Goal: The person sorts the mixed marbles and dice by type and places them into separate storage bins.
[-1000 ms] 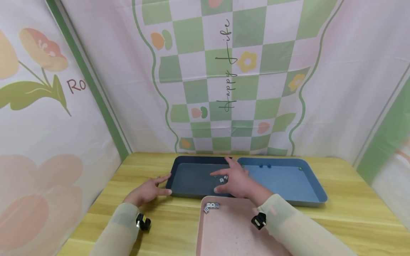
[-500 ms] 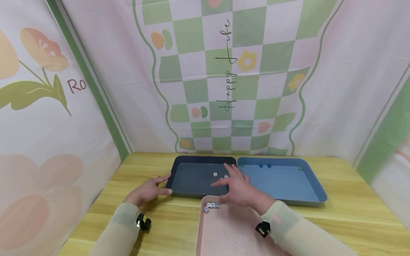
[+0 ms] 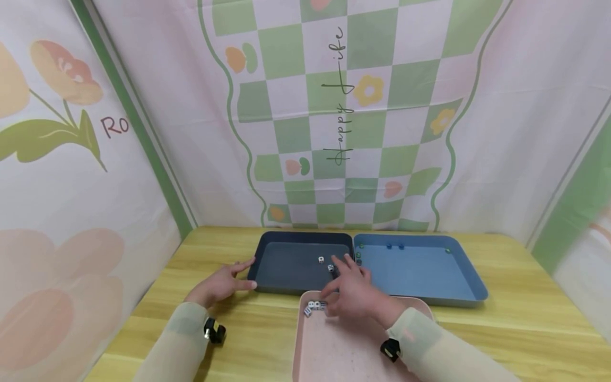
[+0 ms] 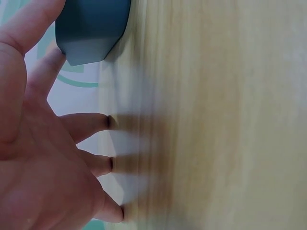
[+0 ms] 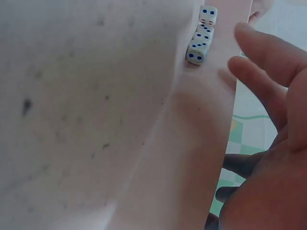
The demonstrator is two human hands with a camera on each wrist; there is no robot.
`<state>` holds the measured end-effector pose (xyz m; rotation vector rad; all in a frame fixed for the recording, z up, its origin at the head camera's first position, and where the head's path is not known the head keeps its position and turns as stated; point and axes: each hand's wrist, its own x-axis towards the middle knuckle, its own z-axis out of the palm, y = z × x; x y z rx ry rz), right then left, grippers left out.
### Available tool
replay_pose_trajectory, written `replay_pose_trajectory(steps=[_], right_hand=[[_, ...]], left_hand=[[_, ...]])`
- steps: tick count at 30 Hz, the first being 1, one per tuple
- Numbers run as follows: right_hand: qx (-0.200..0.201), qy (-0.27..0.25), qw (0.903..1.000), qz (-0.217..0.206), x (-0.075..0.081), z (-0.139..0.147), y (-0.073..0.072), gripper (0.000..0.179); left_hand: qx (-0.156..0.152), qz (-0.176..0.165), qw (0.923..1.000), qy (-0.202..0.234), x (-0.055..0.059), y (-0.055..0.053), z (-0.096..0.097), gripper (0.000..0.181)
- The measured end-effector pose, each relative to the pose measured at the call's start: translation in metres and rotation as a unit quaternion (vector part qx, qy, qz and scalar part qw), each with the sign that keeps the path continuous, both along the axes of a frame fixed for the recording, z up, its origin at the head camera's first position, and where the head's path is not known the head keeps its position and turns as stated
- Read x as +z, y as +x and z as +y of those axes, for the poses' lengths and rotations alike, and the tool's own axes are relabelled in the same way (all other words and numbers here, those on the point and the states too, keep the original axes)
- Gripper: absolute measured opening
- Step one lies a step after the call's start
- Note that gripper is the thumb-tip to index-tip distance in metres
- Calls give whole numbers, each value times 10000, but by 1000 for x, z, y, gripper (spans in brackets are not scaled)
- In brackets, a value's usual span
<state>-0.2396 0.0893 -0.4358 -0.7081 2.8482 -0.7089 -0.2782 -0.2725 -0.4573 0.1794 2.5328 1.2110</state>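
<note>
My left hand [image 3: 217, 285] touches the left end of the dark blue tray [image 3: 281, 289] with thumb and index finger straight. In the left wrist view, its other fingers spread down by the table, beside the tray's corner [image 4: 91, 43]. Over the back edge of the pink tray [image 3: 298, 345] hovers my right hand [image 3: 355, 291], fingers spread and holding nothing. Its thumb is close to several white dice [image 3: 317, 305] lined up in the pink tray's far left corner. The right wrist view shows these dice [image 5: 200, 40] against the tray wall. A white die [image 3: 321, 260] and another die [image 3: 331, 268] lie in the dark tray.
A lighter blue tray [image 3: 420, 276] stands right of the dark one, holding several small green and blue pieces, such as a green one [image 3: 447, 251]. All trays are on a wooden table [image 3: 534, 318]. A patterned curtain [image 3: 363, 159] hangs close behind.
My right hand has drawn back from over the dark tray toward the pink tray's edge, uncovering the dice in the dark tray. The left hand has stayed in place.
</note>
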Motion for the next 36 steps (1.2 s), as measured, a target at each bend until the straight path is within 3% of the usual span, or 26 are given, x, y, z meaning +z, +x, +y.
replay_pose_trajectory(steps=[8,13,27,36], right_hand=[[160,416,9986,296,-4,-2,5,29],[261,607,9971,371,-3,-2,5,21],[554,889,9941,287,-1,0,6,25],[421,864,9953,151,-1,0,6,23]], left_hand=[[19,20,10000,83,1,0,1,80],[25,5,10000,91,0,0,1,80],[-6,-26,10000,44,-2,-1,0,79],[-29,20,9999,116,-3,-1,0,79]])
